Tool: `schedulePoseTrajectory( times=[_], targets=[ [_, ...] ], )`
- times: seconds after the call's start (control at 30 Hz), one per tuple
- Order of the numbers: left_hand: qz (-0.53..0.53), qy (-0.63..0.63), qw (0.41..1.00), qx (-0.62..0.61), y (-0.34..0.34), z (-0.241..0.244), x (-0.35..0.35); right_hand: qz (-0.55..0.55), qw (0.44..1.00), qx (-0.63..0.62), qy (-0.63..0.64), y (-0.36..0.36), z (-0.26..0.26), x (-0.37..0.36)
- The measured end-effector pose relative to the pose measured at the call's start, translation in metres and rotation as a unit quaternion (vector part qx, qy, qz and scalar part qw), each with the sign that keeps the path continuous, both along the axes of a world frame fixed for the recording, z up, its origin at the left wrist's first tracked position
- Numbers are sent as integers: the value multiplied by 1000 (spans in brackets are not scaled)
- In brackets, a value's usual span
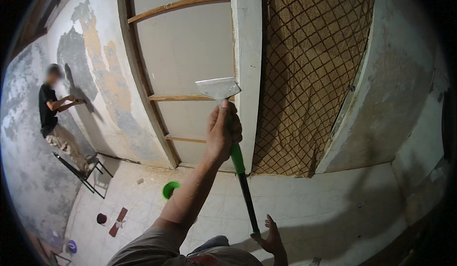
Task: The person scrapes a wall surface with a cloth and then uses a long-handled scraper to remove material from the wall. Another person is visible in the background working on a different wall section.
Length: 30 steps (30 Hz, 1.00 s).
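Observation:
My left hand (224,132) is closed around the green grip of a long-handled scraper (237,159). The scraper's wide metal blade (218,87) points up and away from me, and in the picture it overlaps a panelled door or partition (185,48) with wooden battens; whether it touches cannot be told. A black shaft (249,200) runs down from the grip towards my body. At its lower end is my right hand (271,239), fingers spread, with the shaft's tip beside or against the thumb.
A person (50,105) stands on a chair (84,173) at the left, hands near a patchy wall (107,69). On the tiled floor (303,198) are a green bucket (170,189), a dark red cup-like container (101,219) and a reddish-brown strip (118,221). Brown lattice-patterned cloth (310,77) hangs right of a white post (248,69).

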State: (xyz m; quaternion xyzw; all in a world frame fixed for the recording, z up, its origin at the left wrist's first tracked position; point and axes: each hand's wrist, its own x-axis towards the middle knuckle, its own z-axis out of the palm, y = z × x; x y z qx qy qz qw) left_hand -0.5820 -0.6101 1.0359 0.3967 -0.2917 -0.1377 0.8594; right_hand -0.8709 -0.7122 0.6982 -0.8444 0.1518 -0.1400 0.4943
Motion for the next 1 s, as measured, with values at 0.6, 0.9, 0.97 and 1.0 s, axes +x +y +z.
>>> schedulePoseTrajectory(
  times=[0.6,0.9,0.97,1.0],
  targets=[
    [47,102,990,91,-129,-98,245,-104,976,109,157,-25,-41,137],
    [58,183,963,192,-225,-231,363,-165,960,128,184,-37,-1,181],
    [47,190,962,189,-244,-231,380,-176,956,118,204,-51,-1,198],
    [52,204,954,211,-255,-236,395,-176,959,110,192,-59,-5,209]
  ],
)
